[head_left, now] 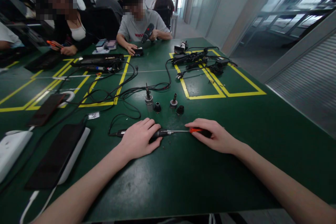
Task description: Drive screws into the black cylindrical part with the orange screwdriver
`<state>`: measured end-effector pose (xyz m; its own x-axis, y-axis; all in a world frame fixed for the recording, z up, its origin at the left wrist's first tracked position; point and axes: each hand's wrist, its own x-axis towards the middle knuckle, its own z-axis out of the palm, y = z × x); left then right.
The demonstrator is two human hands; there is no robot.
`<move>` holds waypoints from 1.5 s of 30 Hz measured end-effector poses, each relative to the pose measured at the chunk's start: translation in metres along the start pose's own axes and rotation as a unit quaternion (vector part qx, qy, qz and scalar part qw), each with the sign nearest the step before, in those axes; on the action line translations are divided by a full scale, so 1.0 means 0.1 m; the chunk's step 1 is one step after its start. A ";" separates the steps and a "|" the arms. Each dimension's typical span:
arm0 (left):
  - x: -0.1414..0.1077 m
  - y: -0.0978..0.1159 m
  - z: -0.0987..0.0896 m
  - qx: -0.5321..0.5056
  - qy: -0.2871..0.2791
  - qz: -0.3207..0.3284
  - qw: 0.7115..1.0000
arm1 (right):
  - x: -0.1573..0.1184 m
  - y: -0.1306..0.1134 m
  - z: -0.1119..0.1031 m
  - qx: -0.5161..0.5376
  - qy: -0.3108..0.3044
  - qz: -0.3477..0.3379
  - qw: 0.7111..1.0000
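Note:
My left hand (140, 138) lies over a slim black corded tool (163, 133), its fingers curled round it. The tool lies on the green table, its silver end pointing right and its cord leaving on the left. My right hand (215, 134) grips the red and black handle of a screwdriver (194, 130). The thin shaft reaches left to the tool's silver end; whether it goes inside I cannot tell. Beyond my hands stand two metal parts with upright shafts, a left one (148, 98) and a right one (173, 102), beside a black knob (157, 107) and another knob (180, 109).
Phones (56, 157) and a white power strip (13, 150) lie at the left. Black cables (131, 92) cross the table. A pile of corded tools (199, 59) lies at the back right, over yellow tape (207, 96). A person opposite holds a power drill (147, 33).

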<state>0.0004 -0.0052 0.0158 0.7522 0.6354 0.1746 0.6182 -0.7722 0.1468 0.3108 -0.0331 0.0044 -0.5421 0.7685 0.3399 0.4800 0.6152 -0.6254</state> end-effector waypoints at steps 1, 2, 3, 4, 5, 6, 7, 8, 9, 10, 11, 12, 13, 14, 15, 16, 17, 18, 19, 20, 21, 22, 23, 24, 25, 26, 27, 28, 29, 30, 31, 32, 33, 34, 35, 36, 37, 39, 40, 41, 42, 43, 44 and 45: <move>0.00 0.00 0.00 0.001 0.003 -0.002 1.000 | 0.00 0.00 0.00 0.000 0.002 -0.003 1.000; 0.00 0.00 0.00 0.004 0.007 -0.004 1.000 | 0.00 0.01 0.00 -0.001 0.006 -0.007 1.000; 0.00 0.01 -0.01 0.008 0.011 -0.008 1.000 | 0.00 0.02 0.00 -0.002 0.012 -0.010 1.000; 0.00 0.01 -0.01 0.012 0.015 -0.011 1.000 | 0.01 0.03 0.00 -0.004 0.016 -0.013 1.000; 0.00 0.01 -0.01 0.016 0.018 -0.014 1.000 | 0.01 0.03 0.00 -0.006 0.019 -0.014 1.000; 0.00 0.02 -0.01 0.020 0.020 -0.017 0.999 | 0.01 0.04 0.00 -0.008 0.021 -0.015 1.000; 0.00 0.02 -0.02 0.023 0.021 -0.019 0.999 | 0.01 0.04 0.01 -0.010 0.023 -0.015 1.000; 0.00 0.02 -0.02 0.024 0.022 -0.019 0.999 | 0.01 0.04 0.01 -0.011 0.024 -0.016 1.000; 0.00 0.02 -0.02 0.025 0.022 -0.019 0.999 | 0.01 0.04 0.02 -0.012 0.025 -0.018 0.999; 0.01 0.02 -0.03 0.025 0.022 -0.018 0.999 | 0.02 0.04 0.02 -0.013 0.026 -0.019 0.999; 0.01 0.02 -0.03 0.025 0.023 -0.017 0.999 | 0.02 0.04 0.02 -0.014 0.027 -0.021 0.999; 0.01 0.03 -0.04 0.025 0.024 -0.016 0.999 | 0.02 0.04 0.03 -0.016 0.027 -0.020 0.999; 0.01 0.03 -0.04 0.025 0.025 -0.016 0.999 | 0.02 0.04 0.03 -0.019 0.026 -0.019 0.999; 0.01 0.02 -0.04 0.026 0.026 -0.016 0.999 | 0.02 0.04 0.03 -0.023 0.025 -0.016 0.999; 0.01 0.02 -0.04 0.027 0.027 -0.015 0.999 | 0.02 0.04 0.02 -0.030 0.023 -0.013 0.999; 0.01 0.02 -0.04 0.029 0.027 -0.016 0.999 | 0.02 0.05 0.02 -0.041 0.022 -0.009 0.999; 0.01 0.02 -0.04 0.031 0.027 -0.016 0.999 | 0.02 0.05 0.01 -0.055 0.020 -0.005 0.998; 0.01 0.02 -0.04 0.033 0.028 -0.017 0.999 | 0.02 0.05 0.01 -0.070 0.017 -0.001 0.997; 0.01 0.02 -0.04 0.035 0.028 -0.019 0.999 | 0.01 0.06 0.00 -0.084 0.012 0.003 0.996; 0.01 0.02 -0.04 0.037 0.028 -0.019 0.999 | 0.01 0.06 -0.01 -0.093 0.007 0.005 0.996; 0.01 0.01 -0.04 0.038 0.029 -0.020 0.999 | 0.00 0.07 -0.01 -0.097 0.005 0.006 0.995; 0.00 0.01 -0.04 0.038 0.029 -0.020 0.999 | 0.00 0.07 -0.02 -0.094 0.003 0.006 0.996; 0.00 0.01 -0.05 0.039 0.030 -0.020 0.999 | 0.00 0.08 -0.02 -0.088 0.003 0.003 0.996; 0.00 0.00 -0.05 0.038 0.030 -0.020 0.999 | 0.00 0.08 -0.02 -0.081 0.003 -0.001 0.997; -0.01 -0.01 -0.06 0.037 0.031 -0.020 0.999 | 0.00 0.08 -0.02 -0.074 0.003 -0.006 0.997; -0.01 -0.01 -0.06 0.036 0.031 -0.021 0.999 | 0.00 0.08 -0.02 -0.068 0.002 -0.012 0.998; -0.01 -0.02 -0.07 0.035 0.032 -0.022 0.999 | 0.00 0.08 -0.01 -0.064 0.002 -0.018 0.998; -0.02 -0.03 -0.07 0.033 0.032 -0.022 0.999 | 0.00 0.08 -0.01 -0.061 0.003 -0.023 0.998; -0.02 -0.03 -0.08 0.031 0.031 -0.022 0.999 | 0.01 0.08 0.00 -0.060 0.004 -0.027 0.998; -0.02 -0.04 -0.08 0.027 0.029 -0.022 0.999 | 0.01 0.07 0.00 -0.059 0.005 -0.029 0.998; -0.03 -0.04 -0.09 0.024 0.026 -0.021 0.999 | 0.01 0.07 0.00 -0.059 0.006 -0.031 0.998; -0.03 -0.04 -0.09 0.020 0.023 -0.020 0.999 | 0.02 0.07 0.01 -0.060 0.009 -0.033 0.998; -0.03 -0.05 -0.09 0.017 0.021 -0.020 0.999 | 0.02 0.07 0.01 -0.061 0.011 -0.035 0.997; -0.03 -0.05 -0.09 0.015 0.018 -0.019 1.000 | 0.02 0.07 0.01 -0.062 0.013 -0.036 0.997; -0.04 -0.05 -0.09 0.013 0.017 -0.019 1.000 | 0.02 0.07 0.01 -0.061 0.016 -0.036 0.997; -0.04 -0.04 -0.09 0.011 0.016 -0.018 1.000 | 0.02 0.08 0.01 -0.059 0.018 -0.035 0.997; -0.04 -0.04 -0.09 0.009 0.016 -0.017 1.000 | 0.02 0.08 0.02 -0.056 0.020 -0.033 0.998; -0.04 -0.04 -0.08 0.006 0.016 -0.015 1.000 | 0.03 0.07 0.02 -0.050 0.024 -0.030 0.998; -0.03 -0.04 -0.08 0.005 0.016 -0.014 1.000 | 0.04 0.07 0.02 -0.048 0.026 -0.029 0.998; -0.03 -0.04 -0.07 0.004 0.018 -0.014 1.000 | 0.04 0.07 0.02 -0.047 0.028 -0.029 0.998; -0.03 -0.04 -0.07 0.004 0.018 -0.014 1.000 | 0.04 0.07 0.03 -0.046 0.030 -0.029 0.998; -0.03 -0.04 -0.06 0.005 0.018 -0.015 1.000 | 0.04 0.07 0.03 -0.046 0.031 -0.027 0.998; -0.03 -0.04 -0.06 0.005 0.018 -0.014 1.000 | 0.04 0.06 0.03 -0.046 0.030 -0.025 0.998; -0.03 -0.04 -0.05 0.006 0.018 -0.014 1.000 | 0.03 0.06 0.04 -0.047 0.027 -0.020 0.998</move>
<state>-0.0054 -0.0042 0.0199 0.7266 0.6556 0.2054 0.6411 -0.7545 0.1405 0.3094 -0.0272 -0.0011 -0.5262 0.7492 0.4023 0.5216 0.6580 -0.5431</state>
